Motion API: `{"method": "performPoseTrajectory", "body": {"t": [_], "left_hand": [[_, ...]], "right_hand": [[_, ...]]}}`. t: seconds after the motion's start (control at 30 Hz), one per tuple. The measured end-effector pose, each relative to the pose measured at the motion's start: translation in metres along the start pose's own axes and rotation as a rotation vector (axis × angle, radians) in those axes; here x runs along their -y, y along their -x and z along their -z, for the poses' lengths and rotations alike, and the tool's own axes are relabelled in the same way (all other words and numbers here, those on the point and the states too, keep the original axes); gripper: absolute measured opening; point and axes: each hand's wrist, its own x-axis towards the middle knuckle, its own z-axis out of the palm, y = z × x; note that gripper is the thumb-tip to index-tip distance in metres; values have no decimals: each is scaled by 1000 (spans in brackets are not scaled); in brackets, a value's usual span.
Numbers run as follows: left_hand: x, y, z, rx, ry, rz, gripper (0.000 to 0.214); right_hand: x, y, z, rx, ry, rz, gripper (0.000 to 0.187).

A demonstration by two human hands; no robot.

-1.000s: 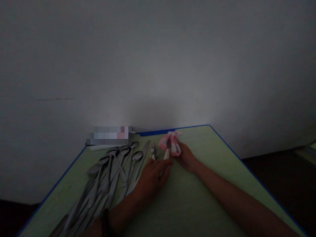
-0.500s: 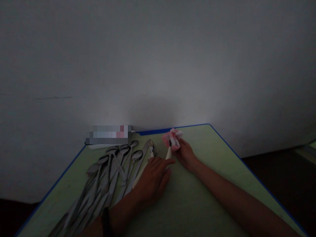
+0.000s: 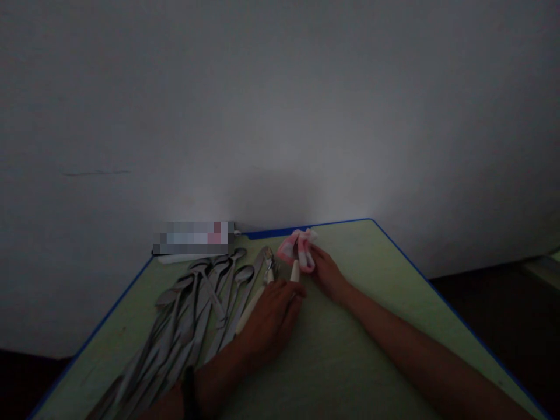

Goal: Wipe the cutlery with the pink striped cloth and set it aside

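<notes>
Pink and white cloth [image 3: 308,260] — crumpled — touches a pale-handled utensil [image 3: 295,272]

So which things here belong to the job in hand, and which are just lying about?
In the job:
- pale-handled utensil, in the left hand
- pink-and-white cloth, in the right hand

Lying about:
- spoons and knife, possibly related, but not held
- pixelated item, back left

Left hand [image 3: 276,306]: here it is, gripping a pale-handled utensil [image 3: 295,271], far end in the pink-and-white cloth [image 3: 306,256]!
Right hand [image 3: 328,274]: holding that cloth from its right side.
Spoons [image 3: 244,273]: spread left of the cloth, table knife [image 3: 259,263] alongside.
Green tabletop [image 3: 371,326]: blue-edged, running beneath the cloth.
</notes>
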Motion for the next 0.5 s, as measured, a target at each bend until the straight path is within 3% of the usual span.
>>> {"method": "performPoseTrajectory", "body": {"t": [0.27,0.5], "left_hand": [[-2,1,2,94,1,-18,20],[-3,1,2,54,35,-18,23]], "right_hand": [[1,1,2,43,-19,-49,29],[0,-3,-4,-84,-289,-115,22]]}}
